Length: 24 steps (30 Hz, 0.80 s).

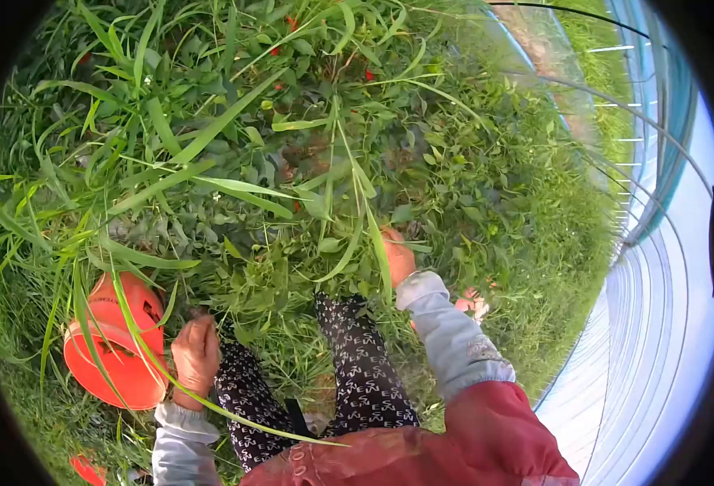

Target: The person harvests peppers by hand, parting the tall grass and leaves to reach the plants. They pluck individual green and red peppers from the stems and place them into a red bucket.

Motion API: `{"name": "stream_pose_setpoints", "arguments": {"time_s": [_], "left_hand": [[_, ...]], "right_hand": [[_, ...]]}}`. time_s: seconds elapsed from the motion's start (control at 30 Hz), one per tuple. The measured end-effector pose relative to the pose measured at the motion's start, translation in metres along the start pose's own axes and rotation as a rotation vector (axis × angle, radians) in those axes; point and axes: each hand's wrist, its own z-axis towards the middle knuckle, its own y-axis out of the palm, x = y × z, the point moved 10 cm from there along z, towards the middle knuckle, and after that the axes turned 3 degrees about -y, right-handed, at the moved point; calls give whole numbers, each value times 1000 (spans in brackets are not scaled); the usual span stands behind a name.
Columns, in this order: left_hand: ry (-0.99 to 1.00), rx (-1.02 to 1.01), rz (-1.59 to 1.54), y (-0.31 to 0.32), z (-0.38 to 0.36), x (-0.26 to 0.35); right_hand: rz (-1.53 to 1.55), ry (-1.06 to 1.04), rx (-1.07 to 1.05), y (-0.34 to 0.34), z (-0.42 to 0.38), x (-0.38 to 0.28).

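Observation:
My left hand has its fingers curled closed beside an orange-red bucket, its fingertips at a small dark bit among the leaves. I cannot tell what it holds. The bucket leans over in the grass, its mouth toward me and dark printing on its side. Farther forward, my right hand reaches into the leafy green plants, where leaves and a long grass blade cover its fingers. Small red spots, one of them a red fruit, show among the foliage ahead.
Tall grass arches over the plants on the left. A curved plastic-sheet tunnel wall with thin hoops runs along the right. A red object lies at lower left, and a pale reddish thing sits beside my right forearm.

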Motion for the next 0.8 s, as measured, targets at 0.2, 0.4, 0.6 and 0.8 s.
{"name": "stream_pose_setpoints", "arguments": {"time_s": [0.2,0.4,0.6,0.8], "left_hand": [[484,15,-169,60,147,221],[738,-235,291,219,233,258],[324,-621,330,306,175,146],[464,-265,254,275,177,168]], "right_hand": [[-275,-151,18,4,5,-37],[-131,-173,44,14,0,-42],[-150,-91,-218,-70,-6,-76],[534,-106,-34,-116,122,-77]]}}
